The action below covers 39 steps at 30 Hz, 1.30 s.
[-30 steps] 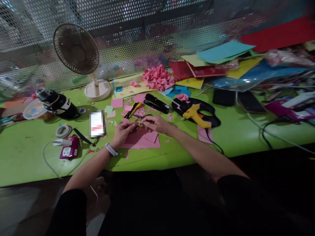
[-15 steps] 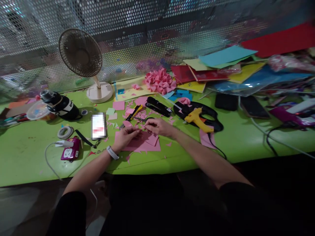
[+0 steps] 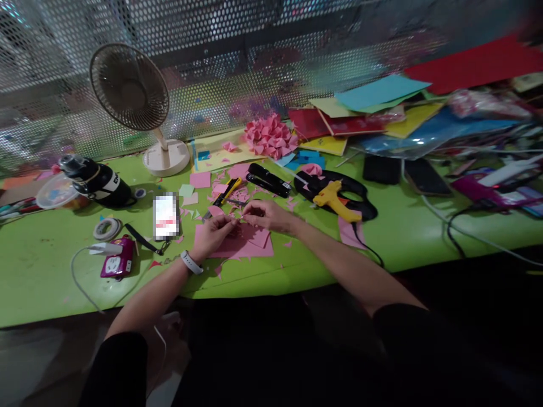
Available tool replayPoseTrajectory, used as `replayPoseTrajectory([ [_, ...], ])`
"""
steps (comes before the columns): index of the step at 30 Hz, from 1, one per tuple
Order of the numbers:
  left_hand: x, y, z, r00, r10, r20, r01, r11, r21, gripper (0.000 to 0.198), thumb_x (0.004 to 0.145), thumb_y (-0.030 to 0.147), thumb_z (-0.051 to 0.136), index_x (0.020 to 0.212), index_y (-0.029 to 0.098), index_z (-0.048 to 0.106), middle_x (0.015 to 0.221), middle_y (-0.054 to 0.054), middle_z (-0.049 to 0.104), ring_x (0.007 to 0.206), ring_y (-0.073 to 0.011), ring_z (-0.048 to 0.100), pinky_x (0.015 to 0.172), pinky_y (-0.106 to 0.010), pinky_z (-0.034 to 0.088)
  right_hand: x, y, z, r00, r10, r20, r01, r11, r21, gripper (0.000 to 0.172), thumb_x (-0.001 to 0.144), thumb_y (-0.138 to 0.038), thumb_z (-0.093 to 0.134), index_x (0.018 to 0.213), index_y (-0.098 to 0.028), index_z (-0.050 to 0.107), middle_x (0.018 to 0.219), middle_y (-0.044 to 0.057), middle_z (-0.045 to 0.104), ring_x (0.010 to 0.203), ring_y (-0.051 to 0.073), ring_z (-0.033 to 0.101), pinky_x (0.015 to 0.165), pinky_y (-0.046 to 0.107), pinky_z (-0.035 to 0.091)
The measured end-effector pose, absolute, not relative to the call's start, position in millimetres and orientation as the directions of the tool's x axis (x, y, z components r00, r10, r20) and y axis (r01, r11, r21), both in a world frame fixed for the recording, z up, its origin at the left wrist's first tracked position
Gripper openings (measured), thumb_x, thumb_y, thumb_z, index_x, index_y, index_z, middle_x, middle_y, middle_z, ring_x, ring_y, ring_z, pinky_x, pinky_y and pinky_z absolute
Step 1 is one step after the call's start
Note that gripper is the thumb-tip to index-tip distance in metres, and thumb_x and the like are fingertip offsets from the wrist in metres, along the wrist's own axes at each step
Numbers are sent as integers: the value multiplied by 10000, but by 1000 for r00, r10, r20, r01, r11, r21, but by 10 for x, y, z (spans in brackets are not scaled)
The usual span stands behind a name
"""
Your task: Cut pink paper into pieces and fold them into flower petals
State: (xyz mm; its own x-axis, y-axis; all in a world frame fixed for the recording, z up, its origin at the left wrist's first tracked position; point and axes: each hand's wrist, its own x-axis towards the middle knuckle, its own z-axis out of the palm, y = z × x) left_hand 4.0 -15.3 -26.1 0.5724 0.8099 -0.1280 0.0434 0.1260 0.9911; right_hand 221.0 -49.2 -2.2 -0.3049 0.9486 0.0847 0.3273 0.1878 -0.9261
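Observation:
My left hand point(image 3: 212, 233) and my right hand point(image 3: 268, 214) meet over a pink paper sheet point(image 3: 237, 244) on the green table point(image 3: 51, 271). Both hands have their fingers pinched together around a small pink paper piece point(image 3: 241, 221) held between them. Pink paper scraps point(image 3: 220, 192) lie scattered behind the hands. A yellow utility knife point(image 3: 228, 190) and a black stapler point(image 3: 268, 180) lie just beyond my fingers. A white band sits on my left wrist.
A small fan point(image 3: 131, 90) stands at the back left, a black bottle point(image 3: 97, 182) lies left of it. A phone point(image 3: 165, 216), tape roll point(image 3: 106, 228), yellow glue gun point(image 3: 337, 199), pink paper flower ball point(image 3: 267, 134) and stacked coloured sheets point(image 3: 382, 102) surround the spot.
Both hands stay together over the pink sheet, fingers shifting slightly on the small piece. The view moved a little.

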Motion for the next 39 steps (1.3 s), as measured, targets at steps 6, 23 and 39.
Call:
replayPoseTrajectory([
  [6, 38, -161, -218, 580, 803, -135, 43, 136, 990, 431, 742, 554, 761, 856, 143, 699, 798, -49, 737, 687, -145, 701, 729, -292, 597, 2172, -469, -38, -300, 946, 126, 366, 236, -900, 288, 896, -432, 607, 817, -157, 638, 681, 8, 603, 583, 116, 511, 536, 257, 393],
  [23, 29, -155, -213, 582, 812, -32, 54, 0, 999, 420, 764, 496, 765, 993, 145, 745, 888, -81, 764, 779, -171, 718, 735, -287, 595, 2172, -439, -120, -344, 933, 102, 321, 219, -921, 372, 908, -513, 594, 751, -176, 594, 608, -27, 557, 491, 93, 491, 457, 228, 380],
  [39, 17, -139, -142, 514, 856, -59, -40, 93, 995, 369, 757, 453, 783, 958, 152, 710, 865, -66, 758, 762, -186, 736, 719, -321, 620, 2229, -419, -81, -296, 933, 203, 318, 297, -900, 442, 860, -583, 638, 687, -180, 586, 591, -19, 553, 539, 111, 484, 519, 257, 369],
])
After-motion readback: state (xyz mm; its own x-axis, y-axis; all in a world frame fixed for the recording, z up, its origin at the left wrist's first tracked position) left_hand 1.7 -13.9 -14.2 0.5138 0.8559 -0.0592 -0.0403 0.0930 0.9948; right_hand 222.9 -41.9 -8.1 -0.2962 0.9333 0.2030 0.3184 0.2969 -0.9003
